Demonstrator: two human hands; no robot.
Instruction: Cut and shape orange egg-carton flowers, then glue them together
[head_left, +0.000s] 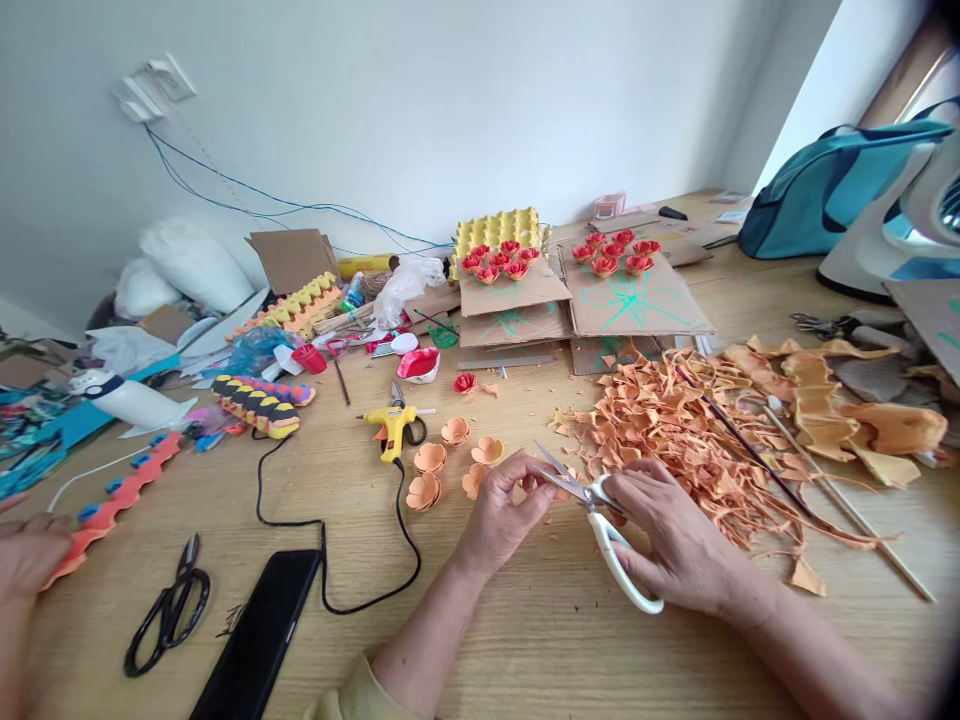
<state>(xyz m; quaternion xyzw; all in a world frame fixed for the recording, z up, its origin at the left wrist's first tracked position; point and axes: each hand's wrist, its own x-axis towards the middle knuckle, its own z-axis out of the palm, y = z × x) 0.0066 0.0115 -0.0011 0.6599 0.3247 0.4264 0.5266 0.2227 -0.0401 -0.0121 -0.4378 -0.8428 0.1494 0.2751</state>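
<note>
In my right hand (679,535) are scissors with white handles (626,575), gripped through the loops. Their blades lie partly apart and point up and left, across the fingertips of my left hand (510,500). That hand is closed in a pinch on a small orange piece of egg carton, mostly hidden by the fingers and blades. Several orange petal cups (431,458) cut from carton sit just left of my left hand. To the right of the scissors spreads a big heap of orange carton scraps (667,430), with a thin dark stick and a pale stick across it.
A yellow glue gun (391,432), black scissors (171,605) and a phone (259,640) lie to the left. Red paper flowers (499,262) stand on stacked cardboard (637,300) behind. Another person's hand (30,550) touches an orange carton strip (124,500) at far left.
</note>
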